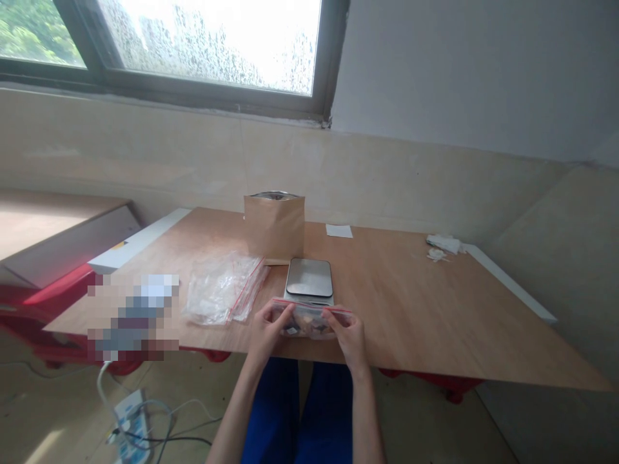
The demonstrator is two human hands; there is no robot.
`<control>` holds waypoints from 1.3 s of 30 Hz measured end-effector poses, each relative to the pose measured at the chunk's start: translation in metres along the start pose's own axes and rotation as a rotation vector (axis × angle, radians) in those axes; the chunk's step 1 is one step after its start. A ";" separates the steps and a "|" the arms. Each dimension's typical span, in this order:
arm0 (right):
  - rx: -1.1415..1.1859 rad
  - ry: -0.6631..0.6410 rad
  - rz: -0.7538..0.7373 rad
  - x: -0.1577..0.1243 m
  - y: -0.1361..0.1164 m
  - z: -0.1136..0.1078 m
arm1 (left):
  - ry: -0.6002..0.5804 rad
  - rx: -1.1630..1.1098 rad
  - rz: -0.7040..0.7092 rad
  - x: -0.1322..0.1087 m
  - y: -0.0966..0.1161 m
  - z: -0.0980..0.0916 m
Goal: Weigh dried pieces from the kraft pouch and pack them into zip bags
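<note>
Two hands grip one small bag at the near edge of the worktop. The fingers (284,314) of the left hand (269,334) and the fingers (334,316) of the right hand (350,336) are closed on opposite ends of a clear zip bag (307,323), thumbs on top and the other fingers out of sight behind it. Its red-edged seal strip (309,307) runs along the upper side, and whether it is closed cannot be told. Brown and pale pieces fill the bag, too blurred to identify. The step in hand looks like handling this filled bag at its seal, and with both hands on it, reaching anything else calls for one hand to let go. The bag is held right in front of a steel kitchen scale (308,278), and whether it touches the scale cannot be told. To the left lies a heap of empty-looking clear zip bags (223,290). Behind the scale stands a brown paper pouch (274,227), with a white paper slip (338,231) to its right. Crumpled white tissue (442,243) sits at the far right of the wooden worktop (411,303), below a rain-speckled window (207,45).
</note>
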State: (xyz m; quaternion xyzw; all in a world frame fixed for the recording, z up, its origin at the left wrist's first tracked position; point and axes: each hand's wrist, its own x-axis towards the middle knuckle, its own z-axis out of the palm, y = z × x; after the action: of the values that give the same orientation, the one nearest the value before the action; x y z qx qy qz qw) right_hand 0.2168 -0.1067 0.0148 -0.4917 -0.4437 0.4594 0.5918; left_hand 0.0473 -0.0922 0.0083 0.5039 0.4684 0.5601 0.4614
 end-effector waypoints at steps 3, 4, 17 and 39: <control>0.025 -0.024 0.031 0.001 0.005 -0.002 | -0.047 -0.034 -0.049 0.000 -0.001 0.000; 0.028 -0.031 0.033 0.001 0.006 -0.002 | -0.057 -0.036 -0.064 0.000 -0.002 0.000; -0.027 -0.093 -0.041 -0.002 0.000 0.006 | 0.008 0.016 -0.049 -0.003 0.004 0.008; -0.100 -0.086 -0.163 -0.002 -0.003 0.019 | -0.070 0.004 0.022 -0.004 0.013 0.013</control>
State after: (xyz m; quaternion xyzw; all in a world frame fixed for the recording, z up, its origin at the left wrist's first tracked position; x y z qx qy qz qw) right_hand 0.1983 -0.1056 0.0204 -0.4625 -0.5296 0.4078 0.5825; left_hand 0.0599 -0.0976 0.0213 0.5293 0.4476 0.5464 0.4700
